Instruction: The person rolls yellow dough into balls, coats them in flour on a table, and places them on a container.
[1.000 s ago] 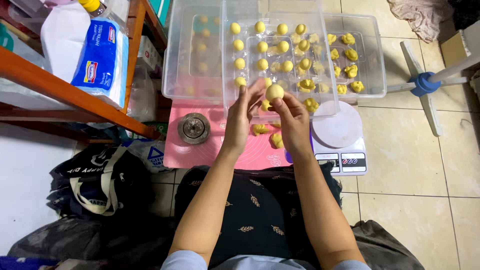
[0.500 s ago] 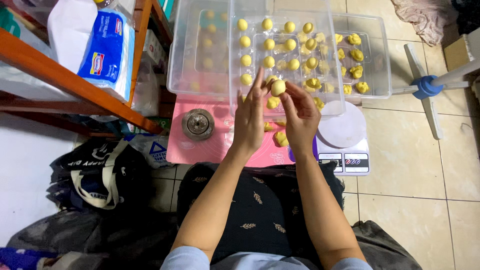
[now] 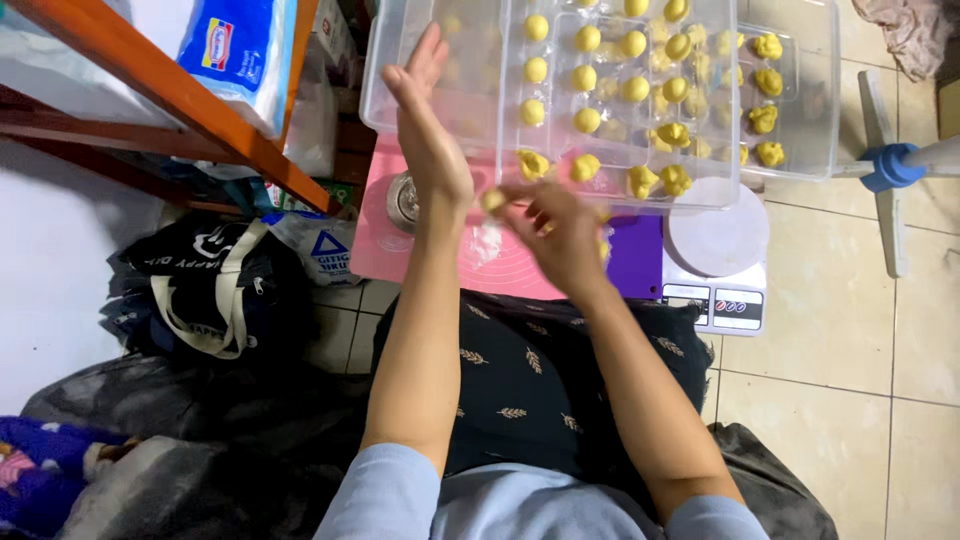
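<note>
Head view, seated work on a tiled floor.

Clear plastic container (image 3: pixel 480 120) at 12 o'clock, shallow and wide, filled across its middle and right with rows of yellow balls (image 3: pixel 587 80); left part mostly bare. Pink mat (image 3: pixel 400 255) just below the container, at 11 o'clock from the lap. White kitchen scale (image 3: pixel 715 250) at 1 o'clock, touching the mat's purple edge, pan bare.

Left hand (image 3: pixel 430 140) raised on edge over the mat and the container's left part, fully open and flat, fingers together and pointing to 12 o'clock, gripping nothing. Right hand (image 3: pixel 560 235) at 3 o'clock from the left wrist, blurred by motion; fingers curled loosely, tips seemingly closed on a small yellow dough piece (image 3: pixel 492 200), though the exact grip is hard to read through the blur. Dough piece sitting between the heel of the left palm and the right fingertips, above the mat and just short of the container's near wall.

Step in hand, as judged: end of a palm-rolling stroke, with the piece coming off the left palm into the right fingertips. Required for a next move: a light pinch so as not to dent the piece, a short reach toward 12 o'clock over the near wall, and a free spot apart from the balls already set in rows.
</note>
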